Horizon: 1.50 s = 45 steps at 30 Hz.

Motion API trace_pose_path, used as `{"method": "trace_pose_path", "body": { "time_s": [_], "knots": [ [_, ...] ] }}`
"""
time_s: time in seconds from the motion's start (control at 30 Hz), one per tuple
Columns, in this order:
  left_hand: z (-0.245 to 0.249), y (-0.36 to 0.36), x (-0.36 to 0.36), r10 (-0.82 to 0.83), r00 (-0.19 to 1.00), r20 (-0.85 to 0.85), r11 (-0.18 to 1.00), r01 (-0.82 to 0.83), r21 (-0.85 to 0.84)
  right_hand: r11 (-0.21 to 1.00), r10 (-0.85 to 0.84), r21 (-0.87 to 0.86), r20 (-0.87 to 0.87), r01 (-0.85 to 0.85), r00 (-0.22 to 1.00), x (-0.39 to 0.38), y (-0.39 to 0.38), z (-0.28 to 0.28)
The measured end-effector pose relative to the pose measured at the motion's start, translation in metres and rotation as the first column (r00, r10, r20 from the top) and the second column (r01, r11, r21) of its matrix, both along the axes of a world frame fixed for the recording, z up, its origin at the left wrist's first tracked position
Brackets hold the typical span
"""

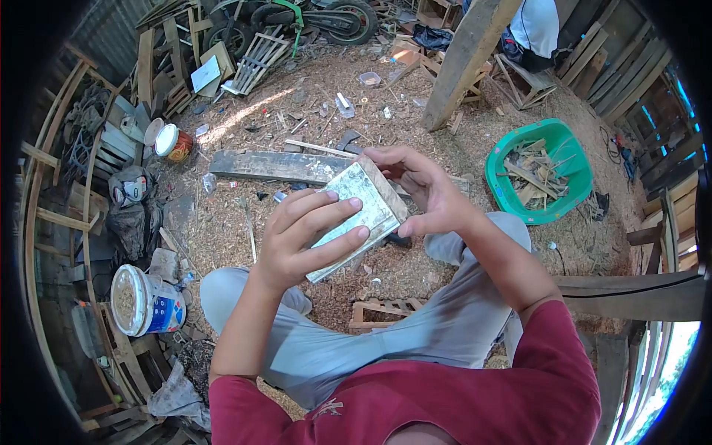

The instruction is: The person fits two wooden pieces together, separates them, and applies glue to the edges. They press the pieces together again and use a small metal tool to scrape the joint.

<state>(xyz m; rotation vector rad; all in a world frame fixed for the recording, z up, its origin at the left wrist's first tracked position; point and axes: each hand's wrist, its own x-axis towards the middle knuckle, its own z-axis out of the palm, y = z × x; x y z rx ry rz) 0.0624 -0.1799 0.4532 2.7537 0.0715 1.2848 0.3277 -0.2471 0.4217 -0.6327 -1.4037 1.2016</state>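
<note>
Above my lap I hold a small box-like wooden piece (356, 202), tilted. Its broad face is pale greenish white and worn, and a bare brown wood strip runs along its right side. My left hand (308, 233) lies across the pale face with its fingers spread over it; its thumb side presses near the lower edge. On the other side, my right hand (426, 194) grips the brown strip between fingers at the top corner and thumb at the lower corner. The underside is hidden. Behind the piece, a long weathered beam (278, 166) lies on the ground.
A green tub (495, 189) of wood scraps stands at right, near a leaning post (467, 63). White buckets (133, 300) sit at left. Between my feet lies a small slatted wooden piece (378, 311). A green motorbike (326, 22) is at the back. Shavings and litter cover the floor.
</note>
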Motion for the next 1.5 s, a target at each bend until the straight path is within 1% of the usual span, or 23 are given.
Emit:
{"method": "trace_pose_path", "body": {
  "time_s": [0.1,0.2,0.3,0.4,0.5,0.6,0.7,0.8,0.9,1.0,1.1,1.2,1.3,1.4,1.5],
  "knots": [
    [-0.003,0.000,-0.001,-0.009,1.000,0.003,1.000,0.009,-0.012,1.000,-0.023,0.010,0.045,0.023,0.999,0.001,-0.001,0.000],
    [-0.003,0.001,-0.001,-0.021,1.000,0.003,0.999,0.021,-0.029,0.999,-0.032,0.020,0.048,0.031,0.998,0.000,-0.002,0.001],
    [-0.008,0.003,0.000,-0.046,0.998,0.042,0.998,0.048,-0.032,0.995,-0.092,0.050,0.122,0.087,0.988,-0.002,-0.007,0.007],
    [-0.012,0.004,0.000,-0.053,0.995,0.079,0.998,0.055,-0.022,0.984,-0.156,0.119,0.196,0.135,0.968,-0.005,-0.012,0.015],
    [-0.013,0.004,-0.001,-0.051,0.995,0.081,0.999,0.052,-0.013,0.977,-0.188,0.150,0.257,0.153,0.948,-0.006,-0.017,0.025],
    [-0.015,0.003,-0.001,-0.041,0.996,0.077,0.999,0.042,-0.008,0.972,-0.193,0.175,0.216,0.157,0.957,-0.006,-0.017,0.024],
    [-0.014,0.003,0.000,-0.042,0.997,0.061,0.999,0.042,0.004,0.974,-0.188,0.168,0.238,0.150,0.953,-0.003,-0.018,0.026],
    [-0.013,0.004,0.003,-0.046,0.997,0.061,0.999,0.045,0.008,0.976,-0.170,0.173,0.217,0.134,0.961,-0.002,-0.017,0.023],
    [-0.013,0.005,0.004,-0.050,0.997,0.055,0.999,0.049,0.013,0.966,-0.203,0.207,0.254,0.152,0.946,0.000,-0.018,0.025],
    [-0.013,0.005,0.004,-0.052,0.997,0.051,0.999,0.051,0.018,0.967,-0.204,0.200,0.249,0.155,0.947,0.000,-0.019,0.026],
    [-0.012,0.005,0.003,-0.061,0.998,0.033,0.998,0.061,0.001,0.972,-0.201,0.179,0.283,0.154,0.938,0.001,-0.019,0.025],
    [-0.010,0.005,0.001,-0.060,0.998,0.026,0.998,0.060,0.002,0.974,-0.193,0.166,0.256,0.154,0.947,-0.001,-0.019,0.022],
    [-0.007,0.004,0.001,-0.056,0.998,0.027,0.998,0.056,-0.012,0.980,-0.176,0.129,0.186,0.154,0.967,-0.005,-0.018,0.019],
    [-0.007,0.005,-0.001,-0.057,0.998,0.015,0.998,0.057,-0.006,0.982,-0.170,0.116,0.166,0.151,0.972,-0.007,-0.017,0.017],
    [-0.008,0.004,-0.002,-0.054,0.998,0.019,0.998,0.055,-0.016,0.992,-0.119,0.071,0.225,0.105,0.967,-0.004,-0.018,0.019]
  ]
}}
